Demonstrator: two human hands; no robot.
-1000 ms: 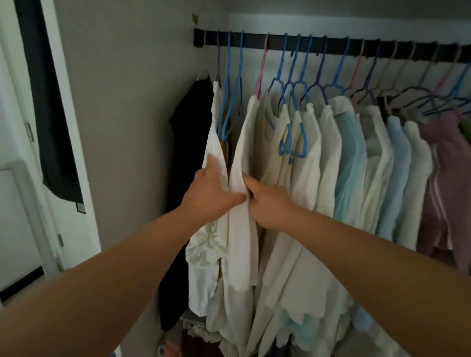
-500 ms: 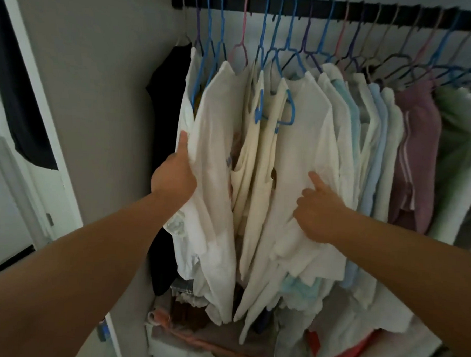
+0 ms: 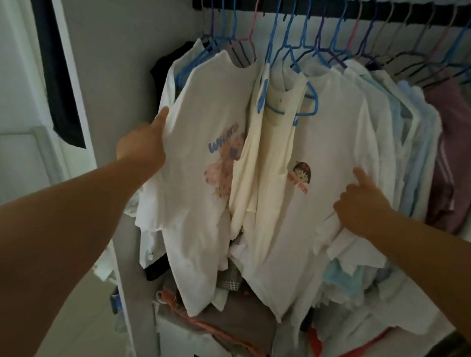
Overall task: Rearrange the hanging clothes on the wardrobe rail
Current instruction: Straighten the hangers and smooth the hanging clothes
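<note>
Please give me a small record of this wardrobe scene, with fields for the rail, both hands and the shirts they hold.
rail: black rail along the top, crowded with hangers
left hand: left hand grips the edge of the white bear-print shirt
right hand: right hand grips the white cartoon-face shirt
between them: cream top on a blue hanger
far right: mauve garment

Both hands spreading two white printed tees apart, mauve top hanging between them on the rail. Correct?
Not quite. Between the white tees held by the left hand and right hand hangs a cream top; the mauve top hangs far right on the rail, per the head view.
</note>
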